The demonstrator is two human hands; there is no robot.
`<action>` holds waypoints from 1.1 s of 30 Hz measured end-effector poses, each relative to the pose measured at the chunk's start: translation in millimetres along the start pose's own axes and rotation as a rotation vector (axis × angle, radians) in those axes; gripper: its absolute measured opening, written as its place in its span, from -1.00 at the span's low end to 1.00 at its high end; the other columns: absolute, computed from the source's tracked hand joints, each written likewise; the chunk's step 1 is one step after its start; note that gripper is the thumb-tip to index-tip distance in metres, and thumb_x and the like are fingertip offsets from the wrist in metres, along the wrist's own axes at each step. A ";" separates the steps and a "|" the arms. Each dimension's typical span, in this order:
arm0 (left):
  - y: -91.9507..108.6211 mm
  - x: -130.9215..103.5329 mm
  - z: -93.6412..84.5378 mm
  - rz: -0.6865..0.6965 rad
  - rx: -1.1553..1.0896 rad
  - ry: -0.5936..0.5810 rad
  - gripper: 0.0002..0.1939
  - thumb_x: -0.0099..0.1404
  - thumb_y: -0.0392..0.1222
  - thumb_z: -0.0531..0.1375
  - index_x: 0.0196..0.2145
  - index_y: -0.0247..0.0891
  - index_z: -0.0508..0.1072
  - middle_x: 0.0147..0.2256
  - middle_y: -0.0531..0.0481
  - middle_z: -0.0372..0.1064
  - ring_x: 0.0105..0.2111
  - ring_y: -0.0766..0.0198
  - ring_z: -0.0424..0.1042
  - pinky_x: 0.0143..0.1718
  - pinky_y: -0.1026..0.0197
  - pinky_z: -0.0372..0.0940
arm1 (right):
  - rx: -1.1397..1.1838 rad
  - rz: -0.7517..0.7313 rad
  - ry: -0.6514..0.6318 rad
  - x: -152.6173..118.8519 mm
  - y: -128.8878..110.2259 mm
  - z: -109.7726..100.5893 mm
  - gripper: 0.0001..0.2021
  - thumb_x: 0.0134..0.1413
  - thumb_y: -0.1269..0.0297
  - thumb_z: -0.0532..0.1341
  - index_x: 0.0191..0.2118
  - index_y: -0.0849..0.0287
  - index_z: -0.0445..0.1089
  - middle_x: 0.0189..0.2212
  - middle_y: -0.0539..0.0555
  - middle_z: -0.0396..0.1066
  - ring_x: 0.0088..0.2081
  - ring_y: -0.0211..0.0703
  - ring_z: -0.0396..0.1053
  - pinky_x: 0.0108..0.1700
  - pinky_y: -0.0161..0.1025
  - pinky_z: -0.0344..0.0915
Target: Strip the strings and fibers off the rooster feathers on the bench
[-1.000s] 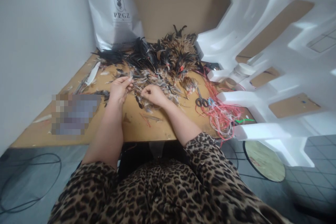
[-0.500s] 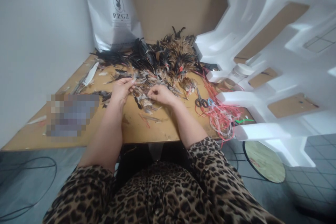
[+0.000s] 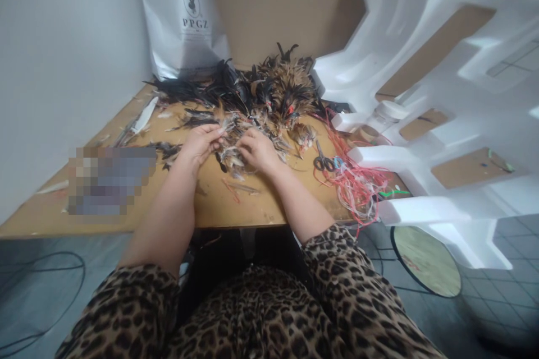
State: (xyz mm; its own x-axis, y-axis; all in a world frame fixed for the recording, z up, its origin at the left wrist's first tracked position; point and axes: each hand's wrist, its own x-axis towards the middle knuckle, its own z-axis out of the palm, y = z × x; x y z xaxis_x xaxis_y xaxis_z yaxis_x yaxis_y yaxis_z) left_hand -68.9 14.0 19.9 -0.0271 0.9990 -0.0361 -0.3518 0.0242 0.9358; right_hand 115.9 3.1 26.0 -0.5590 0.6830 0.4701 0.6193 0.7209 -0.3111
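Grey-brown loose feathers (image 3: 241, 123) lie in a tangled heap on the tan wooden surface (image 3: 261, 205), around and between the person's hands. The left hand's (image 3: 197, 146) fingers pinch a small, pale, wispy feather (image 3: 226, 123) over the heap's near left part. The right hand (image 3: 260, 151) is at the heap, its fingers curled; whether they grasp anything cannot be told. Behind lie glossy black feathers (image 3: 227, 87) and bushy brown feather bundles (image 3: 290, 81). To the right, dark-handled metal scissors (image 3: 320, 158) lie beside tangled red and white plastic strings (image 3: 357, 182).
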 end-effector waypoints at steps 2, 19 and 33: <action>0.5 -1.0 -1.1 -0.045 -0.022 -0.087 -0.84 -0.07 -0.33 0.33 -0.45 -0.41 0.48 -0.46 -0.07 0.46 -0.61 0.48 0.33 -0.63 0.46 0.20 | -0.024 -0.009 0.105 0.0 4.7 -0.6 -0.77 0.18 0.28 0.03 -0.25 0.18 0.43 -0.25 0.12 0.30 -0.17 -0.18 0.20 -0.12 -0.26 0.11; -6.8 -5.3 12.2 -0.163 0.030 -0.181 -0.89 -0.02 -0.41 0.32 -0.45 -0.45 0.49 -0.53 -0.11 0.46 -0.63 0.47 0.36 -0.61 0.48 0.26 | -0.192 -0.010 0.240 0.5 16.2 9.5 -0.71 0.23 0.23 -0.04 -0.19 0.13 0.42 -0.19 0.13 0.33 -0.11 -0.13 0.21 -0.07 -0.18 0.12; -3.3 -1.1 8.0 -0.017 -0.073 -0.072 -0.83 -0.04 -0.37 0.33 -0.42 -0.39 0.47 -0.53 -0.03 0.45 -0.64 0.53 0.30 -0.61 0.50 0.18 | -0.008 0.055 0.432 -1.5 6.4 -2.1 -0.63 0.19 0.20 -0.02 0.09 0.15 0.20 0.01 0.23 0.21 0.10 -0.02 0.15 0.09 0.03 0.17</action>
State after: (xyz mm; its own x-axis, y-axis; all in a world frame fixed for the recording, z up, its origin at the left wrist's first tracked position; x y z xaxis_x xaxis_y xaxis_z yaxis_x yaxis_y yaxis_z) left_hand -60.3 13.1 19.7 0.0460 0.9987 -0.0237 -0.4192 0.0409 0.9070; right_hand 121.9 6.4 25.0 -0.2444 0.6072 0.7560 0.6467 0.6830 -0.3395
